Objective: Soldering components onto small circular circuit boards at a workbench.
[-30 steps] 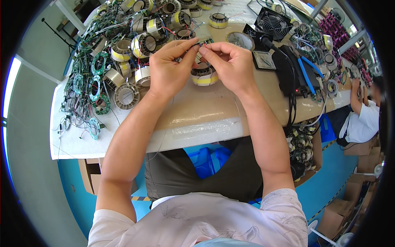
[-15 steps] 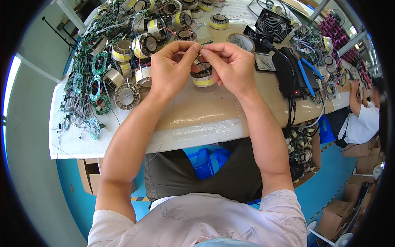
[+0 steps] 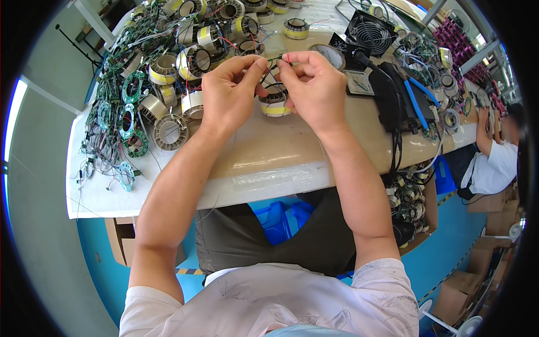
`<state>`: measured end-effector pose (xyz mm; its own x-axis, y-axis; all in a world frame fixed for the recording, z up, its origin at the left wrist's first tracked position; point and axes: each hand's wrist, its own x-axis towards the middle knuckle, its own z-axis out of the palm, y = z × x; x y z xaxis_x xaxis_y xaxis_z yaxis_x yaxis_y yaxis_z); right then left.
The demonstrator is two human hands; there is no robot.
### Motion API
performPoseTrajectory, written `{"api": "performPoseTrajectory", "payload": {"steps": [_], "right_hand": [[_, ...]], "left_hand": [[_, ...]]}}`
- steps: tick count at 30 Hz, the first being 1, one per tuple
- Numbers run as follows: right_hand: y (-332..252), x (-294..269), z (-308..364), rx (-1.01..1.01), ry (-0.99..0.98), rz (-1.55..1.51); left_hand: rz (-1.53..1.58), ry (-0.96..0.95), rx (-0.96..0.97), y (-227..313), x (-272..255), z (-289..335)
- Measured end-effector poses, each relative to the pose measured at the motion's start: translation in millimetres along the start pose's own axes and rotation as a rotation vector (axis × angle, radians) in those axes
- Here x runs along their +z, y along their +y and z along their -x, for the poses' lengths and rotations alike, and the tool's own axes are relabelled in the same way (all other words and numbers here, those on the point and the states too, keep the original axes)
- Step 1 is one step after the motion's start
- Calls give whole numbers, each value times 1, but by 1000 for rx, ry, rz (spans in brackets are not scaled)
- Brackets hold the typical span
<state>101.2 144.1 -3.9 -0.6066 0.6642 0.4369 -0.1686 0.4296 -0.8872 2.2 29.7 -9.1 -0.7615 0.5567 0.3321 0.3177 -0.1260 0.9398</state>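
Observation:
Both hands meet above a ring-shaped motor stator (image 3: 275,110) with a yellow tape band, which stands on the brown bench covering. My left hand (image 3: 231,94) is pinched, thumb against forefinger, on thin wires (image 3: 272,68) just above the stator. Opposite it, my right hand (image 3: 318,92) pinches wire ends too; a bit of red shows at its fingertips. Something small and green lies between the two pinches, too small to make out. The lower fingers of both hands curl close to the stator's top, and whether they touch it I cannot tell.
Heaped at the left are green ring circuit boards (image 3: 133,86) and more stators (image 3: 170,132). Another stator (image 3: 296,28) stands behind my hands, near a tape roll (image 3: 328,56). To the right are a black fan (image 3: 371,35), a black box (image 3: 400,98) and blue-handled pliers (image 3: 416,105). A co-worker (image 3: 494,160) sits far right.
My fingertips have drawn slightly apart, and the wires between them now show. The left hand has shifted a little to the left. The stator stays below.

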Motion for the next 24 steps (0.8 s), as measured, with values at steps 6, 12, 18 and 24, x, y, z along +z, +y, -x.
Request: {"api": "performPoseTrajectory", "payload": {"steps": [6, 12, 18, 24], "right_hand": [[7, -2, -1, -17, -29, -4], [-2, -3, 0, 96, -55, -83], [7, -2, 0, 7, -72, -163], [4, -1, 1, -35, -7, -69]], "left_hand": [[-41, 31, 6, 2, 2, 2], [11, 43, 19, 1, 3, 3], [21, 45, 16, 0, 3, 3], [-2, 43, 16, 1, 5, 6]]}}
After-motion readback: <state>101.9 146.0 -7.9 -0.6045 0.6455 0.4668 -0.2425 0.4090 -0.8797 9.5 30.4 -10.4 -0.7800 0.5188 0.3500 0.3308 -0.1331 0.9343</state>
